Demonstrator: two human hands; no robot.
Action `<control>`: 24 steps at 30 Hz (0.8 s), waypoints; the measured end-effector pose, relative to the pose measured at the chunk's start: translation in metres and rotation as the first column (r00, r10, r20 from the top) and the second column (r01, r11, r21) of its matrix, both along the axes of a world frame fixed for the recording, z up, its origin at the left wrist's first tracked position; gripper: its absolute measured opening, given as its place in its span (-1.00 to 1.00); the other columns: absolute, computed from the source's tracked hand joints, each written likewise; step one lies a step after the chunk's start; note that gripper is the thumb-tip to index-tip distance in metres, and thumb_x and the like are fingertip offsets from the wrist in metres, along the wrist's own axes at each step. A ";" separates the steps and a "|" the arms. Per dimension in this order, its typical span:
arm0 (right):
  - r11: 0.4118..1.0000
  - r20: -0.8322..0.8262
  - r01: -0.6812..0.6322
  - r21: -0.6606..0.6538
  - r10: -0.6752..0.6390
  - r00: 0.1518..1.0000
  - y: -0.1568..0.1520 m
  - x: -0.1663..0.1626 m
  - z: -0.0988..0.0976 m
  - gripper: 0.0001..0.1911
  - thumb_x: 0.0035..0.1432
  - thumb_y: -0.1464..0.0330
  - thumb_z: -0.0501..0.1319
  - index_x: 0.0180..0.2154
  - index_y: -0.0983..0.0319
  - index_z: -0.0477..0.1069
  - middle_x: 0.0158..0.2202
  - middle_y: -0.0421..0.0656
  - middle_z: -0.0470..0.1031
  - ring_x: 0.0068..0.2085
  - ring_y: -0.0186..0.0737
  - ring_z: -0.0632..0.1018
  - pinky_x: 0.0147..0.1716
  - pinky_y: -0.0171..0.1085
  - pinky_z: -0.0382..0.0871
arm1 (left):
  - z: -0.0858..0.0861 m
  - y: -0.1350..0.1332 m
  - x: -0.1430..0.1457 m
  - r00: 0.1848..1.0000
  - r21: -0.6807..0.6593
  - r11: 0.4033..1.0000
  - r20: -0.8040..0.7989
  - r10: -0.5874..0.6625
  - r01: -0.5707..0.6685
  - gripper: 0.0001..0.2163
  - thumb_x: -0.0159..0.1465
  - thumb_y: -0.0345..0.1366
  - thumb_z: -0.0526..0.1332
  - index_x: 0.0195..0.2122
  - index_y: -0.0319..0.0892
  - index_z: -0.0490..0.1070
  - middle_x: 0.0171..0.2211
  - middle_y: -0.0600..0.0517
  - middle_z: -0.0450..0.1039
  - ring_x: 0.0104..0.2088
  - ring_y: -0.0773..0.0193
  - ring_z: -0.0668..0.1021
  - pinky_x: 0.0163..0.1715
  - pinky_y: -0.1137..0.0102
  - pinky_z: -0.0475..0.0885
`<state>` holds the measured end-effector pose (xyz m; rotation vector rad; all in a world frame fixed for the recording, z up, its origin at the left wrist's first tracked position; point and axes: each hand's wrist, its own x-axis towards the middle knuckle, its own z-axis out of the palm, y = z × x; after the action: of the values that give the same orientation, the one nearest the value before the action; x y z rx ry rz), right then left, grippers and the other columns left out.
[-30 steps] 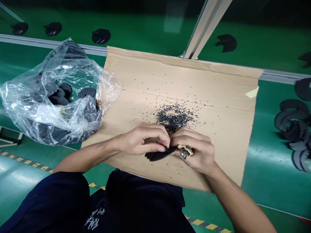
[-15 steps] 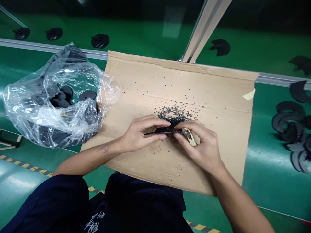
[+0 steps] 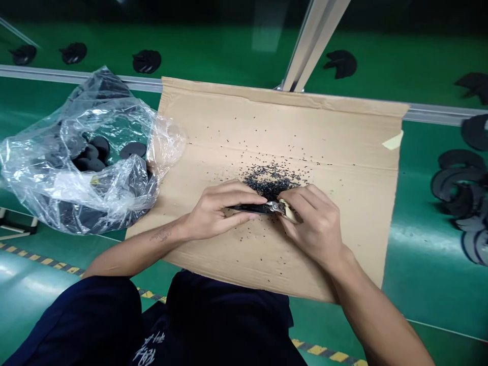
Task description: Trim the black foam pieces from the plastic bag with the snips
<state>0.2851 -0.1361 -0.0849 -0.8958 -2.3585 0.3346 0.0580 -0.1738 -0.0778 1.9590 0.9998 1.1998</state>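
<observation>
In the head view, my left hand (image 3: 209, 212) pinches a thin black rubber-like piece (image 3: 247, 208) by its edge, thumb below and fingers above. My right hand (image 3: 318, 216) is wrapped around a pair of nippers (image 3: 275, 206) with pale cream handles. Their metal jaws meet the right edge of the black piece; the exact spot they grip is too small to make out. Just beyond both hands lies a heap of tiny black bits (image 3: 272, 183), scattered over a cardboard sheet (image 3: 343, 127).
A clear plastic bag (image 3: 125, 206) with several black discs (image 3: 99, 147) stands at the left. At the right, curved black pieces (image 3: 459, 175) lie piled on the green table (image 3: 423, 264). A metal post (image 3: 305, 48) rises behind the cardboard, with more black pieces (image 3: 147, 61) beyond the rail.
My right hand has closed further around the nippers and turned them, so their metal jaws now show at the black piece's edge. The view has shifted slightly.
</observation>
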 end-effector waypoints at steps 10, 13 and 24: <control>0.996 0.052 0.035 0.085 -0.039 0.998 -0.003 -0.001 0.000 -0.90 0.27 0.46 0.20 -0.25 0.23 0.51 -0.40 -0.09 0.59 -0.38 -0.19 0.46 -0.39 -0.19 0.35 | -0.004 -0.001 0.001 1.000 0.000 1.000 0.027 -0.003 0.003 -0.72 0.30 -0.37 0.35 0.04 -0.11 0.55 -0.16 -0.06 0.63 -0.18 0.29 0.62 -0.15 0.34 0.56; 0.983 0.116 0.035 0.178 -0.056 0.992 -0.003 -0.002 0.001 -0.88 0.27 0.48 0.22 -0.33 0.22 0.49 -0.45 -0.11 0.57 -0.42 -0.21 0.45 -0.43 -0.19 0.32 | -0.005 -0.002 0.001 1.000 -0.005 1.000 0.026 -0.003 0.003 -0.72 0.30 -0.35 0.35 0.04 -0.11 0.55 -0.17 -0.06 0.63 -0.20 0.29 0.62 -0.17 0.35 0.56; 0.967 0.179 0.117 0.228 -0.159 0.971 0.002 -0.001 0.002 -0.82 0.29 0.48 0.16 -0.36 0.24 0.48 -0.49 -0.10 0.49 -0.42 -0.18 0.37 -0.46 -0.17 0.16 | 0.005 0.001 -0.004 0.986 0.029 0.999 -0.163 -0.022 0.027 -0.68 0.28 -0.46 0.31 0.06 -0.17 0.50 -0.20 -0.03 0.56 -0.19 0.31 0.57 -0.21 0.40 0.52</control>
<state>0.2837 -0.1341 -0.0834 -1.0203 -2.4342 -0.0710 0.0539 -0.1725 -0.0726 2.1148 1.0402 1.0606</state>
